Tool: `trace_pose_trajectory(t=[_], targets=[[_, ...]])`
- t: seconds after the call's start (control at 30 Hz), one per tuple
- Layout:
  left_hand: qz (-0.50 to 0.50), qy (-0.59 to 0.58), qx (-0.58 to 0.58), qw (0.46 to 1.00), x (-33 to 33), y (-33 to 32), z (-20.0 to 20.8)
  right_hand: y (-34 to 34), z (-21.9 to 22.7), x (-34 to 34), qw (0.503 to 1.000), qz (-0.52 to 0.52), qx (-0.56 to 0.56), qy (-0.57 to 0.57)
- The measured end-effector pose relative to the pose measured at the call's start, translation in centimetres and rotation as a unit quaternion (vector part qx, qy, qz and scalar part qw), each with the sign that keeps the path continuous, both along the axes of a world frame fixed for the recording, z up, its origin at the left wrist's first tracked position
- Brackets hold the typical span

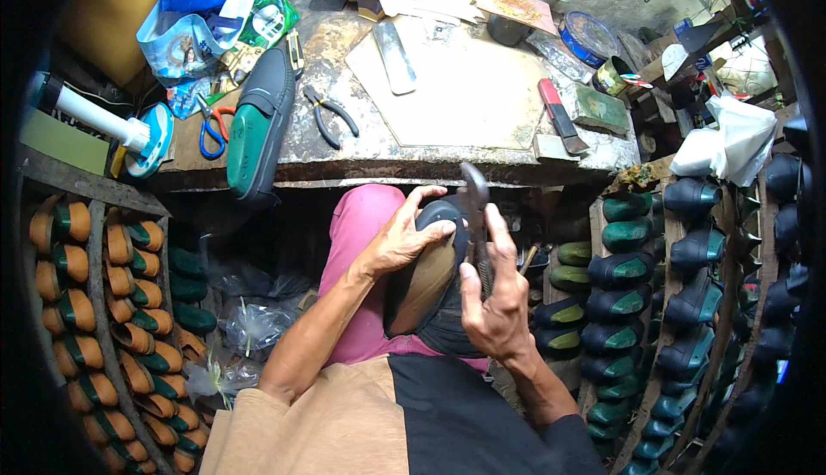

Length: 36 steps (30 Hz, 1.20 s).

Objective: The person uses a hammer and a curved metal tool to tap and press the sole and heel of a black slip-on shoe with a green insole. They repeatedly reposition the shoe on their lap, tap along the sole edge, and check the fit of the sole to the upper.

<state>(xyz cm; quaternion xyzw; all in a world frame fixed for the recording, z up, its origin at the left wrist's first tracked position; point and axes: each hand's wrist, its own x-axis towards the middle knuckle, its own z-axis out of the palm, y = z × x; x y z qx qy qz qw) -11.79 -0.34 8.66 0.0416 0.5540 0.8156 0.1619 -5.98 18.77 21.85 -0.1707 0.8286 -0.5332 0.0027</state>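
A shoe on its last [426, 277] rests on my lap, dark at the toe, with a brown sole side facing up. My left hand [397, 241] is closed around its toe end, thumb laid over the dark leather. In my right hand [499, 311] is a pair of metal pincers [476, 204], held upright just right of the toe. The thumb and index finger lie along the tool, and its curved head rises above the fingers. Whether the head touches the shoe is hard to tell. The lower handles are partly hidden by my palm.
The workbench [327, 161] ahead carries a dark shoe on a green last [258, 118], black-handled pliers [329, 118], orange-and-blue pliers [211, 126], a red-handled knife [561, 115] and a pale board [456, 96]. Racks of orange lasted shoes [77, 311] and dark ones [688, 251] flank me.
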Motion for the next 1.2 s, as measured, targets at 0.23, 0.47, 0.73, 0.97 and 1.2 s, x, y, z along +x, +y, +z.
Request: trace_pose_trajectory(t=[0.23, 0.47, 0.73, 0.97, 1.2], targets=[[-0.035, 0.005, -0.018, 0.999, -0.4, -0.4, 0.1, -0.4, -0.9, 0.1, 0.984, 0.007, 0.053, -0.17], [-0.009, 0.008, -0.002, 1.0, -0.3, -0.5, -0.4, -0.5, -1.8, 0.5, 0.993, -0.021, 0.087, 0.083], [-0.016, -0.003, -0.032, 0.999, -0.3, -0.9, -0.7, -0.7, -1.5, 0.8, 0.997, -0.018, 0.064, 0.025], [-0.019, 0.015, -0.015, 1.0, 0.0, -0.8, -1.4, -1.0, -1.9, 0.5, 0.998, 0.005, 0.05, 0.028], [-0.001, 0.071, -0.064, 0.995, 0.5, -0.8, -0.7, 0.2, -4.0, 1.8, 0.988, 0.01, 0.105, -0.111]])
